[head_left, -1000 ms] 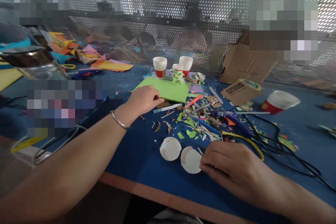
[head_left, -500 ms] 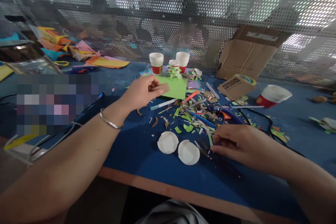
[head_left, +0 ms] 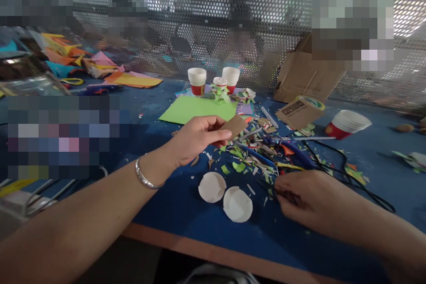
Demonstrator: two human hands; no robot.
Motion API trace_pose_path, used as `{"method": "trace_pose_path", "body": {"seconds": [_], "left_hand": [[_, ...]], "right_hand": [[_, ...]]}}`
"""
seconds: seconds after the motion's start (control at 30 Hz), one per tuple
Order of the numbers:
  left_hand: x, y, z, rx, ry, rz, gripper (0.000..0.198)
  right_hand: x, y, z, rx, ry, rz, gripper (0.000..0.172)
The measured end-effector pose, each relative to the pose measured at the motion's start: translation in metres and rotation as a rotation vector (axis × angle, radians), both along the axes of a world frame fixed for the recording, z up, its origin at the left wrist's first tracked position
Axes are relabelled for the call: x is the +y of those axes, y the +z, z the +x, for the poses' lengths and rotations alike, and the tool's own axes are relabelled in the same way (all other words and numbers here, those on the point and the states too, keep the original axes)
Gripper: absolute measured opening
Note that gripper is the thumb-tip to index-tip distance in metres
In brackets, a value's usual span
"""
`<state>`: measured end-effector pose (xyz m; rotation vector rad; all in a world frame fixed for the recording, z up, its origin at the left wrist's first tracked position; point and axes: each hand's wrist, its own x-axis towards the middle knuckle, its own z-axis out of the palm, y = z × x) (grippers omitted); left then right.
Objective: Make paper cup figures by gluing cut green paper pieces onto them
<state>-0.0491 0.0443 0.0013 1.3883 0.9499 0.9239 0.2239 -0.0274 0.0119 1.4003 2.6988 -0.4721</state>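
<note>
My left hand (head_left: 206, 137), with a silver bangle at its wrist, pinches a small piece of brown cardboard (head_left: 236, 126) between thumb and fingers above the paper scraps. At the right, my right hand (head_left: 306, 195) is closed on dark scissors; their blades (head_left: 265, 184) point left over the blue table, and the handles are mostly hidden by the fingers. Two white paper cup bottoms lie between the hands near the table's front: one (head_left: 212, 187) on the left, the other (head_left: 238, 204) slightly nearer me. Behind my left hand lies a green paper sheet (head_left: 186, 110).
Cut scraps (head_left: 238, 166), pens and a black cable (head_left: 344, 159) litter the table. Stacked paper cups stand at the back (head_left: 197, 80) and right (head_left: 348, 123). A printed cardboard piece (head_left: 299, 112) leans on tape. Coloured paper (head_left: 133, 79) lies back left, before a perforated metal screen (head_left: 199, 22).
My left hand has moved right and toward me with the cardboard, uncovering more of the green sheet. The scissors have come off the table into my right hand.
</note>
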Motion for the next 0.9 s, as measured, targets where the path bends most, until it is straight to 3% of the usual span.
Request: {"method": "trace_pose_path", "body": {"seconds": [0.1,0.23,0.37,0.6,0.77,0.9], "left_hand": [[-0.003,0.000,0.004,-0.012,0.002,-0.036,0.019],[-0.009,0.003,0.012,-0.074,0.009,-0.166,0.020],[-0.018,0.007,0.024,-0.170,-0.062,-0.324,0.019],[-0.032,0.004,0.048,-0.270,-0.150,-0.462,0.021],[-0.036,0.003,0.057,-0.364,-0.095,-0.408,0.019],[-0.036,0.005,0.058,-0.410,-0.102,-0.371,0.021]], "right_hand": [[0.005,-0.002,0.003,0.038,-0.011,0.052,0.021],[0.009,0.001,0.004,0.231,-0.130,0.073,0.025],[0.009,-0.001,-0.002,0.398,-0.235,0.059,0.027],[0.010,-0.009,-0.006,0.570,-0.288,0.062,0.026],[0.009,-0.012,-0.009,0.831,-0.362,-0.168,0.021],[0.009,-0.016,-0.015,1.093,-0.456,-0.400,0.032]]}}
